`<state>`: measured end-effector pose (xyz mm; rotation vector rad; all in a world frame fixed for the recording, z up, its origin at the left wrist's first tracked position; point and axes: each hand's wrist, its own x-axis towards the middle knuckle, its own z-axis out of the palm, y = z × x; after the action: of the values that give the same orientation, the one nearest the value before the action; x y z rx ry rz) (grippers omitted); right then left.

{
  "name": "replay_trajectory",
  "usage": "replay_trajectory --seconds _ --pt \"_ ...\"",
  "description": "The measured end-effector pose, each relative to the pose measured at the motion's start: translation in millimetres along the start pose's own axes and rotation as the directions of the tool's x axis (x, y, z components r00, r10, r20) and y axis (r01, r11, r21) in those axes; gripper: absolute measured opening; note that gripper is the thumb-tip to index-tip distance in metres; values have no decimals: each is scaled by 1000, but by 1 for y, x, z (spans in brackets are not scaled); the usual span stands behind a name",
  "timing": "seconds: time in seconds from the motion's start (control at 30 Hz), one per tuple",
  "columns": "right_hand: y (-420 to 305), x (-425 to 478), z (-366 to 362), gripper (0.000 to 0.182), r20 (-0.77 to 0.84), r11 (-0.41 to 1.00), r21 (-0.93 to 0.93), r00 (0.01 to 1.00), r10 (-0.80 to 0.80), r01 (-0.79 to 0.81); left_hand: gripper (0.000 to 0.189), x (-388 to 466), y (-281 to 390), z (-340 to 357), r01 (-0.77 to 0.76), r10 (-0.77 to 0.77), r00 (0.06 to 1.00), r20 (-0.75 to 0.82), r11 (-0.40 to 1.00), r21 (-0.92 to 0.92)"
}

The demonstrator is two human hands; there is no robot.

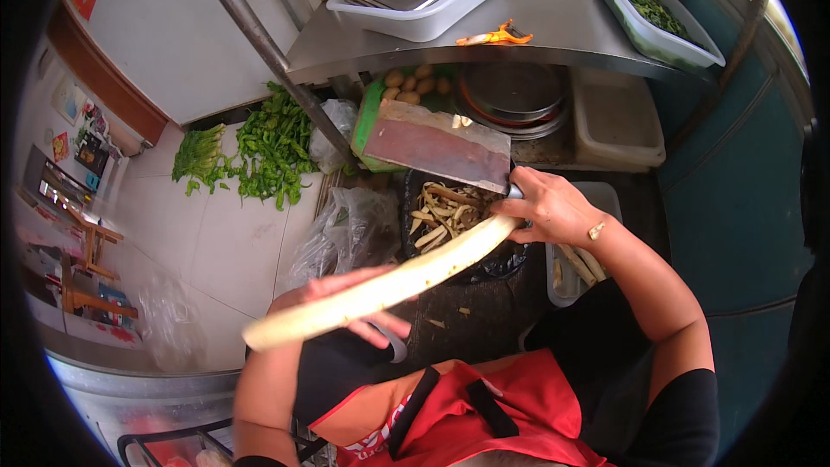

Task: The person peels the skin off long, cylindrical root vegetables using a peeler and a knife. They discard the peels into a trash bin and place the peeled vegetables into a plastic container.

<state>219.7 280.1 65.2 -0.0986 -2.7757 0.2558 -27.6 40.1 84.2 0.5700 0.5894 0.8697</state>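
Note:
A long, pale peeled root vegetable (pixel 389 282) lies slantwise across the view, over my lap. My left hand (pixel 353 305) is behind its lower half, fingers spread and blurred; whether it bears the root's weight cannot be told. With my right hand (pixel 548 207) I grip the handle of a broad cleaver (pixel 441 146), its blade pointing left, and the root's upper end meets the same hand's fingers. Beneath the cleaver stands a black-lined bin (pixel 499 270) holding peelings (pixel 447 214). A bit of peel (pixel 596 230) sticks to my right wrist.
A steel shelf (pixel 557 13) bears an orange peeler (pixel 496 34), a lidded white tub (pixel 421 19) and a tub of greens (pixel 658 13). Below are potatoes (pixel 415 84), round pans (pixel 512 94) and a plastic container (pixel 616 117). Root pieces (pixel 580 263) lie in a tray at right; leafy greens (pixel 275 143) lie on the floor.

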Motion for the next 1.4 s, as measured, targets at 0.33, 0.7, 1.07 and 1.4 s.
replay_trajectory --seconds 0.33,0.7,1.07,1.4 --pt "8 -4 10 28 39 986 -119 993 -115 119 25 55 -52 20 278 -203 907 -369 946 165" --pt "-53 -27 26 60 -95 922 149 923 373 -357 29 73 -69 11 -340 258 715 -650 940 -1" --pt "-107 -8 32 54 -210 988 -154 976 -62 29 35 111 -109 6 -339 191 894 -405 880 -333" --pt "-87 -17 46 57 -129 957 -291 991 -36 -3 34 93 -97 3 -356 177 841 -512 892 -277"
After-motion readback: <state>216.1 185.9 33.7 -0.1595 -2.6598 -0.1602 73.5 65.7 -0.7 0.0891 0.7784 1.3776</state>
